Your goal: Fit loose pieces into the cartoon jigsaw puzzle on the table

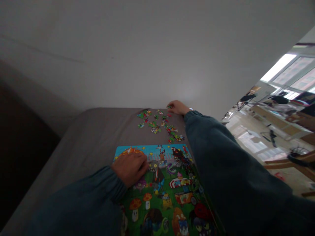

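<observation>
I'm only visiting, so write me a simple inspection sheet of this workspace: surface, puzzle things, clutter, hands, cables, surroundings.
Surface: grey cloth, slightly creased.
Puzzle things: printed cartoon board lying flat; loose puzzle pieces scattered beyond its far edge.
Clutter: assorted items in the background at right, too blurred to name.
Hands: left hand rests on the board; right hand pinches a small piece beyond the scattered ones.
Cables: nothing seen around the hands.
Surroundings: pale wall-like surface behind the cloth; bright windows at far right.
</observation>
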